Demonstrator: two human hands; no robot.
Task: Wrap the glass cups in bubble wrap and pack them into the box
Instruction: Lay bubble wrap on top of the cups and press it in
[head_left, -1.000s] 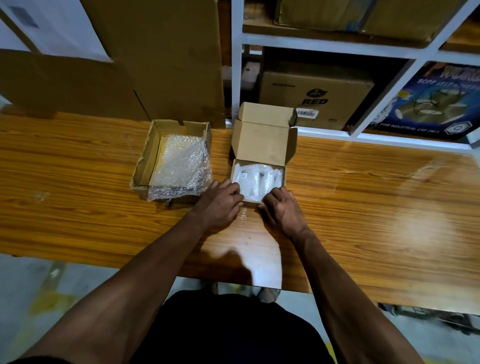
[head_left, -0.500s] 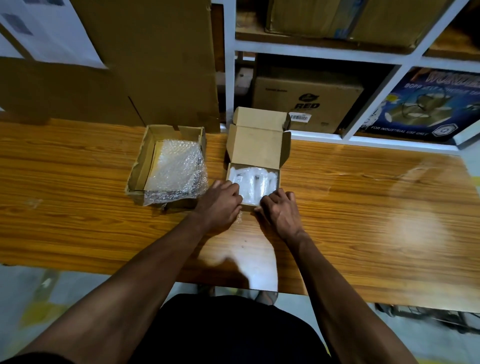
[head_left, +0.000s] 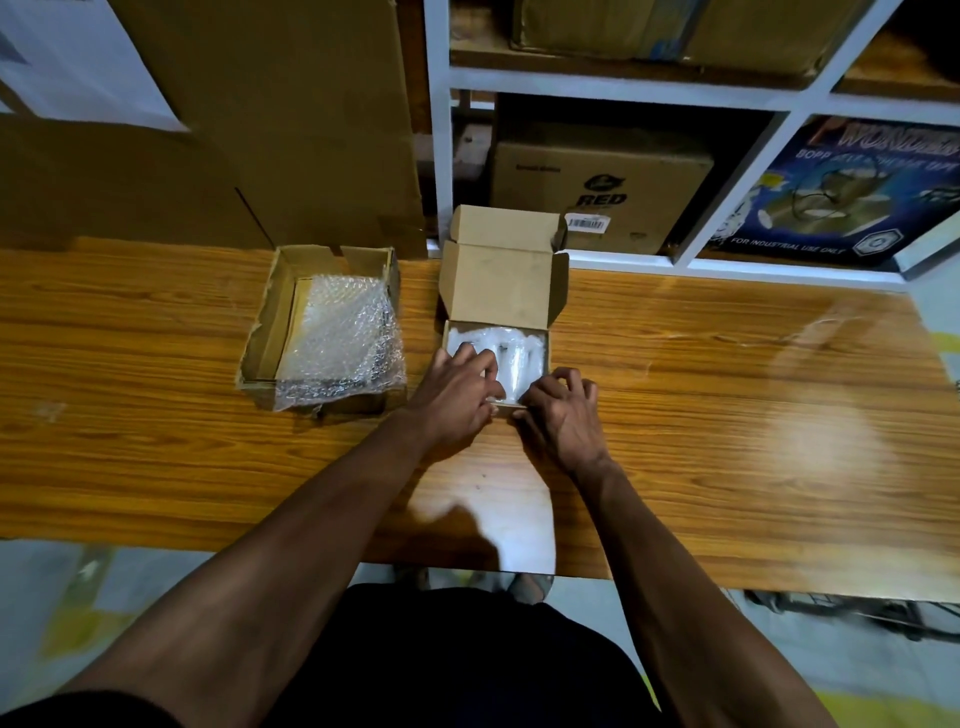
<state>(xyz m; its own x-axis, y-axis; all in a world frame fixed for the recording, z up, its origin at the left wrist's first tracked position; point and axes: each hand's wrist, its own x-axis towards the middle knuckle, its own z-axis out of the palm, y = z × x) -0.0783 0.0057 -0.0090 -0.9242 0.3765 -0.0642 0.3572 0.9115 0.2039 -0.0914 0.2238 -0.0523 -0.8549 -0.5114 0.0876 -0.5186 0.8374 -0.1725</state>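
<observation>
Now both hands, left hand (head_left: 457, 395) and right hand (head_left: 561, 415), reach into box (head_left: 504, 291).

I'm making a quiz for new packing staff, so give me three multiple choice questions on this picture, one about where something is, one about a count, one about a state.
1. Where is the loose bubble wrap?
A. In the open tray box on the left
B. On the floor
C. On the shelf

2. How many cardboard boxes sit on the table?
A. One
B. Two
C. Four

3. The lid of the small box is:
A. Taped shut
B. Missing
C. Open, standing up

Answers: 1 A, the wrap spills over the tray's near edge. 2 B, the tray box and small box. 3 C, the lid stands behind the wrapped cups, with the left hand and right hand at the front.
</observation>
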